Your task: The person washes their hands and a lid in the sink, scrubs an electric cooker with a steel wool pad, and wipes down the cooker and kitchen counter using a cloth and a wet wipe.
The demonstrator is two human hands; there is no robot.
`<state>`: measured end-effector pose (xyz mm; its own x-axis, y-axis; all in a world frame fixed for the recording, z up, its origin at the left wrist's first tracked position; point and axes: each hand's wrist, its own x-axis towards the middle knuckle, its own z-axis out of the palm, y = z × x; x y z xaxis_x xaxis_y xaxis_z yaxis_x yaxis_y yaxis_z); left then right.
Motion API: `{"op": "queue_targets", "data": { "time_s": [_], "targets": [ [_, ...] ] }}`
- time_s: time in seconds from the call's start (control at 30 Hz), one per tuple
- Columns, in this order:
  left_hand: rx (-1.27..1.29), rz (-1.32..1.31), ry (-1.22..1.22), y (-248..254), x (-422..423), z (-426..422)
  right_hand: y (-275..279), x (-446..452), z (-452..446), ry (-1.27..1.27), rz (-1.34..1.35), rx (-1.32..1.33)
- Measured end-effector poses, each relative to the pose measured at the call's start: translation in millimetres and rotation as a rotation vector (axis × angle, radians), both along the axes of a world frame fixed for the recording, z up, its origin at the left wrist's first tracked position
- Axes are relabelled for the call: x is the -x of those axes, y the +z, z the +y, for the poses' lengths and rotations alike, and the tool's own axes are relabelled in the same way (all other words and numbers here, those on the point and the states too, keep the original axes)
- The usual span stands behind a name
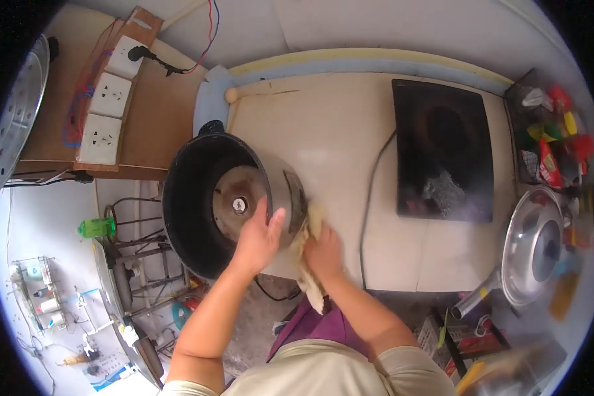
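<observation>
A rice cooker body (191, 191), without its inner pot, lies tipped so its open mouth faces left and up. Its inside is black, with a stained round heating plate (228, 214) and a silver sensor button in the middle. My left hand (259, 237) grips the rim on the near side, thumb on the outer wall and fingers reaching inside. My right hand (323, 253) presses a yellowish cloth (307, 280) to the outside of the cooker near its base. The cloth's lower end hangs past the counter edge.
A black induction cooktop (445, 148) sits on the beige counter (330, 125), its cord trailing down. At right, a pan with a lid (534, 244) stands beside a rack of packets (551, 142). Wall sockets (109, 96) are at upper left; a metal rack stands below.
</observation>
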<state>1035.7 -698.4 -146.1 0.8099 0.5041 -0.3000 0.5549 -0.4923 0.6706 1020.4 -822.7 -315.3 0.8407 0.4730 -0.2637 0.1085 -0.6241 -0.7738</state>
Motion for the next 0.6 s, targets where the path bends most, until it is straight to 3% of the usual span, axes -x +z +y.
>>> {"op": "queue_targets", "data": {
  "time_s": [0.13, 0.3, 0.4, 0.43, 0.53, 0.6],
  "targets": [
    [-0.003, 0.054, 0.022, 0.5, 1.1, 2.4, -29.2, -87.7, 43.9, 0.157, -0.396, 0.190],
    [0.039, 0.180, 0.057, 10.8, -5.5, -0.1, -40.4, -219.0, 107.6, 0.056, -0.674, 0.256],
    [0.050, 0.158, 0.062, 10.4, -2.4, -0.6, -17.4, -203.7, 84.3, 0.211, -0.553, 0.190],
    [0.056, 0.132, 0.060, 9.3, -4.9, -0.3, -15.6, -185.1, 72.2, 0.169, -0.473, 0.002],
    [0.067, 0.101, 0.058, 7.5, -5.1, 0.5, -11.1, -144.5, 45.1, 0.283, -0.410, -0.017],
    [0.043, 0.086, 0.042, 5.2, -5.4, -0.7, -25.4, -138.9, 39.5, 0.077, -0.261, -0.228]
  ]
}}
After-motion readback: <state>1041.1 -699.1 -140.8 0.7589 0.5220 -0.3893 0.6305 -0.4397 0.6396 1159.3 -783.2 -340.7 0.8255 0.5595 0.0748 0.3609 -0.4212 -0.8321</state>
